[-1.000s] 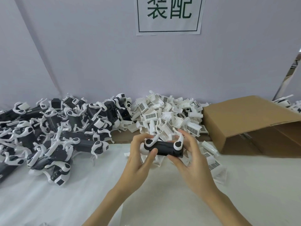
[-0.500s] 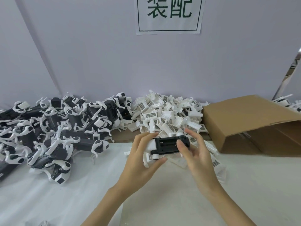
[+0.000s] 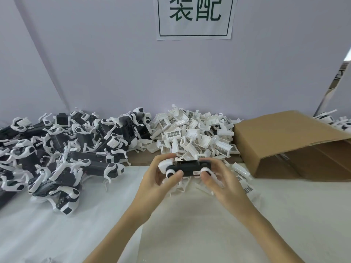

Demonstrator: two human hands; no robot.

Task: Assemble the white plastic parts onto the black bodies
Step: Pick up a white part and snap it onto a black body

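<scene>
The black body [image 3: 187, 168] sits lifted just above the table [image 3: 284, 215], held between both of my hands at the middle of the view, its long side running left to right. I see white rounded pieces at each of its ends, and a small pale label on its near face toward the right. My left hand [image 3: 157, 179] grips the left end: the fingers curl over the top and the thumb presses up against the white round piece at the near left corner. My right hand [image 3: 220, 177] grips the right end the same way, fingers wrapped over the far side and the thumb tucked under the white cap there. Both forearms reach in from the bottom edge.

Right behind the body, against the wall, lies the heap of white plastic parts [image 3: 191, 133], many with a dark grid patch on one face; a few strays spill forward under and to the right of my right hand. To the left spreads the pile of black bodies with white parts [image 3: 62, 149], reaching the left edge of the view. To the right a cardboard box [image 3: 284, 139] lies tipped with its opening toward the right. On the wall above hangs a white paper sign [image 3: 194, 17] with two dark green characters in a thin frame.
</scene>
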